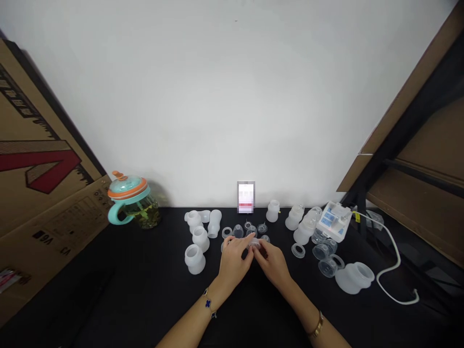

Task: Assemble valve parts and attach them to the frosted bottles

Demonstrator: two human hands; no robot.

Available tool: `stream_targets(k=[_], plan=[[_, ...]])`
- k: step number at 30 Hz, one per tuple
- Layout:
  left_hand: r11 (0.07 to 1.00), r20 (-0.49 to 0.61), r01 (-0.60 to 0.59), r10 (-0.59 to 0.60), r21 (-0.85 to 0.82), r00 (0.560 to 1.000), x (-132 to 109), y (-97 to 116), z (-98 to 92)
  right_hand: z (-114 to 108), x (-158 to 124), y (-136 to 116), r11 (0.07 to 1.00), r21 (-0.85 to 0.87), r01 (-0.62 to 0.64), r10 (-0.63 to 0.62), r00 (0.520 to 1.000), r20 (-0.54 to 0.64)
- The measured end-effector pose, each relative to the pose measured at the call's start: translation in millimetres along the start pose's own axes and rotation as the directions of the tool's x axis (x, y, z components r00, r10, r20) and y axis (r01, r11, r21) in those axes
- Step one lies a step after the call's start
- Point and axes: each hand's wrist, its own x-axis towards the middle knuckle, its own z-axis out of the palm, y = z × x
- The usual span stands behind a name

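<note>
In the middle of the black table, my left hand [234, 257] and my right hand [273, 263] meet. Their fingertips pinch one small translucent plastic cap [254, 242] between them; part of it is hidden by the fingers. Just beyond the fingers lie clear dome caps [238, 231], a pale ring [227, 232] and small clear discs with thin stems [261, 227]. To the left of my left hand stand several empty milky-white bottle bodies [195, 259], open at the top. A bracelet shows on each wrist.
At the far left stands a glass tea jug [145, 212] with a turquoise lid, beside a large cardboard box [39, 169]. Rightward are more bottles [304, 232], a loose ring [297, 250], a white device [334, 221] with a cable [393, 241], and a wide white bottle [354, 278]. A blurred card [246, 197] leans against the wall.
</note>
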Motion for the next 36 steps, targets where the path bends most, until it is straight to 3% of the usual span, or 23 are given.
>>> stream_targets(k=[23, 36], plan=[[0.999, -0.073, 0.024, -0.022, 0.022, 0.997, -2.5, 0.8, 4.7, 2.3, 2.7, 4.2, 1.000, -0.024, -0.003, 0.003, 1.000, -0.023], [1.000, -0.053, 0.015, -0.014, 0.018, 0.999, -1.9, -0.1, 4.1, 5.8, 5.3, 9.8, 1.000, -0.011, 0.020, -0.020, 0.999, -0.038]])
